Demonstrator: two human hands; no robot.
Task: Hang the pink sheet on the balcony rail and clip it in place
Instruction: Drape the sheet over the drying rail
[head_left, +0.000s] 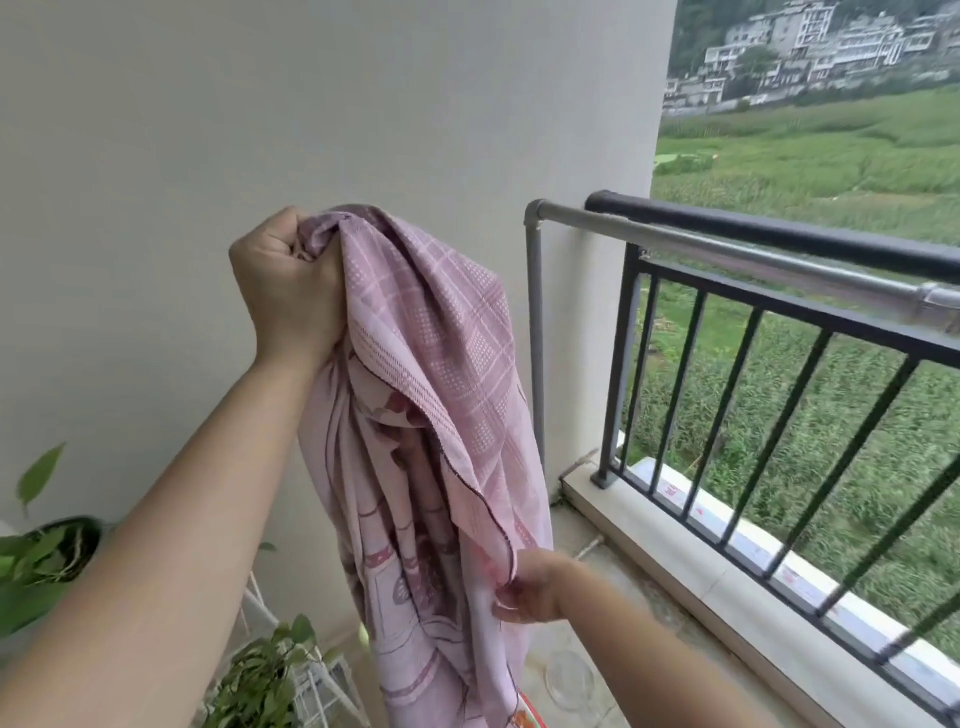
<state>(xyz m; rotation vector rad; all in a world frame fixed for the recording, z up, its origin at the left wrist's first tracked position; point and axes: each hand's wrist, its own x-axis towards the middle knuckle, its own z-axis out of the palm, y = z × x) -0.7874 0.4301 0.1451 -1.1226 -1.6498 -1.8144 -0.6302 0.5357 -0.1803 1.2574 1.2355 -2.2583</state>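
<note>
Both hands grip bunched pink patterned cotton sheet (426, 415): your left hand (288, 283) fisted on top for lift, right hand (530, 587) pinching hem below to find edge; grey metal rail (727, 249) right of both.

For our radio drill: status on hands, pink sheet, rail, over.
Left hand grips bunched pink sheet high; right hand pinches its lower edge. Sheet not yet on balcony rail. Grey pipe runs alongside rail, near side.

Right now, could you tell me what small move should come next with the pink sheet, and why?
Probably draw the hands apart to open it out: the left hand grips the pink sheet in a bunch, the right hand pinches a lower edge, and it hangs clear of the balcony rail.
</note>
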